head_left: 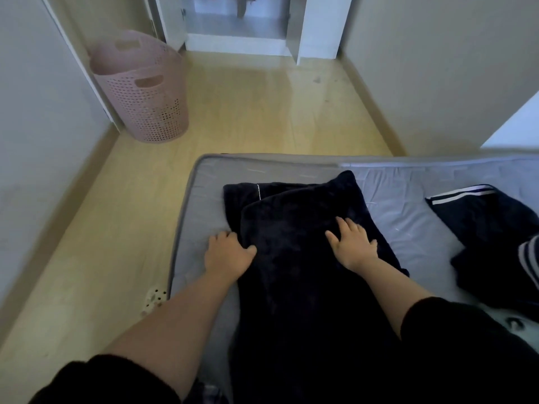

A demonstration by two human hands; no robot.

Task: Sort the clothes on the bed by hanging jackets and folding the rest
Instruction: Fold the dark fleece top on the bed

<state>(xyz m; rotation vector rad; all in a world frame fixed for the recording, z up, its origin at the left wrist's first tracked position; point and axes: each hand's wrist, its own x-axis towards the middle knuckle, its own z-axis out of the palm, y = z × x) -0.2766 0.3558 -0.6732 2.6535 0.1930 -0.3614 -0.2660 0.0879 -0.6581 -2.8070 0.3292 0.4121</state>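
A dark navy garment [300,228] lies stretched lengthways on the grey mattress [204,193], one layer folded over another. My left hand [229,253] sits at the garment's left edge, fingers curled down against the mattress and thumb on the cloth; whether it grips the edge is hidden. My right hand [351,243] rests flat on top of the garment with fingers spread. A second navy garment with white stripes [490,225] lies crumpled at the right of the bed.
A pink perforated laundry basket [143,91] stands on the wooden floor by the left wall. An open white wardrobe [242,24] with hanging clothes is at the far end. A white slipper [153,298] lies beside the bed's left edge.
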